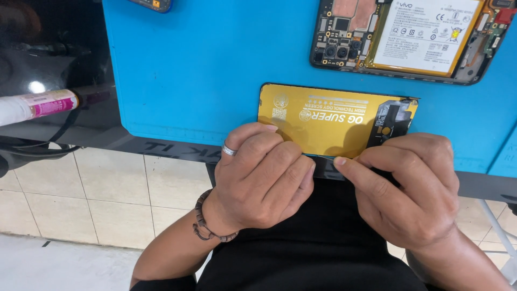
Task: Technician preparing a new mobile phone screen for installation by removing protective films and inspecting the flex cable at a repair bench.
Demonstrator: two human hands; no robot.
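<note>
Hands meet at the near edge of the blue work mat [204,70], both gripping a yellow replacement screen panel [323,126] that lies flat across the mat's front lip. Left hand [258,178], ring on one finger and a beaded bracelet at the wrist, curls shut over the panel's lower left edge. Right hand [409,188] pinches the lower right edge, its thumb pressing along the rim. Yellow film covers the panel, white print in a band near the middle, and a black flex cable patch [393,124] sits at its right end. Farther back, well apart, an opened phone [398,37] lies with its white-labelled battery and circuit board exposed. Off to the left, on the dark bench, a white and pink tube [37,105] lies on its side. Plenty of bare mat between panel and phone; tiled floor [107,199] shows below the bench edge.
</note>
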